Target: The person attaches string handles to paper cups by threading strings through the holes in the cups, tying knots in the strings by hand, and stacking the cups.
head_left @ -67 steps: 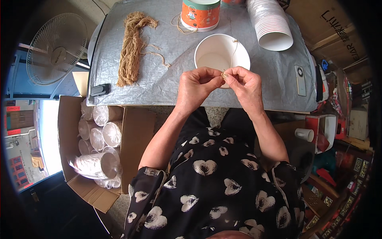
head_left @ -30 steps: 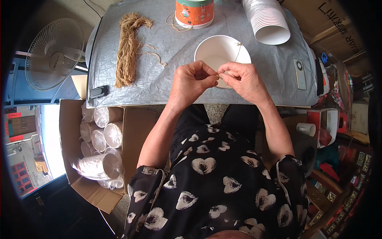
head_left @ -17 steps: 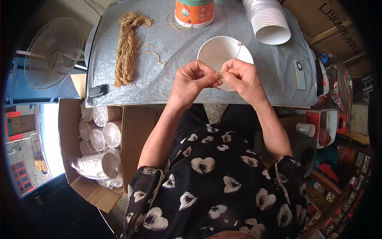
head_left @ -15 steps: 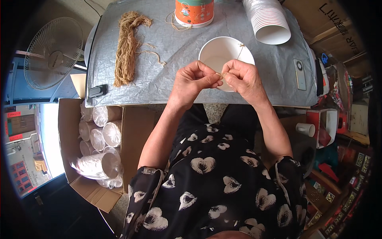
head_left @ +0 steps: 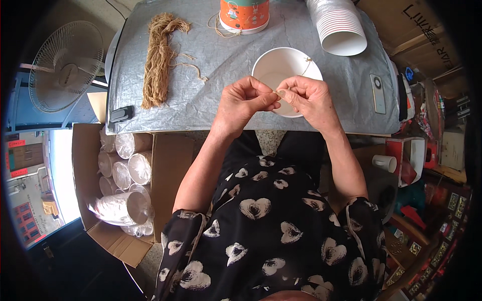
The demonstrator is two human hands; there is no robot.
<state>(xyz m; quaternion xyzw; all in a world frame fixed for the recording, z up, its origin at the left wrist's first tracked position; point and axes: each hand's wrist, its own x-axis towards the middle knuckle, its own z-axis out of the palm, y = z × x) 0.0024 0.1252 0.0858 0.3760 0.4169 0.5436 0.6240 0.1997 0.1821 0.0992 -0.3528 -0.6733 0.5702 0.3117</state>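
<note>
A white paper bucket [head_left: 273,62] stands in front of me, its open mouth facing up. A thin tan string [head_left: 305,68] is knotted at its far right rim and runs down toward my fingers. My left hand [head_left: 249,100] pinches the string's end over the bucket's near rim. Close against it, my right hand [head_left: 306,100] also pinches the string between thumb and fingers. The fingertips hide the exact spot where the string is held. A bundle of tan strings [head_left: 158,65] lies to the left, with a few loose strands trailing toward the bucket.
An orange printed bucket [head_left: 244,17] with string beside it stands at the far edge. Nested white buckets [head_left: 344,37] lie at far right, near a phone [head_left: 377,94]. A black clip-like object [head_left: 121,114] sits at left. Below are a carton [head_left: 170,160] of wrapped cups and a fan [head_left: 68,67].
Both hands stay pinched together on the string with only slight finger movement. The bucket sits almost the same; the whole view has shifted a little.
</note>
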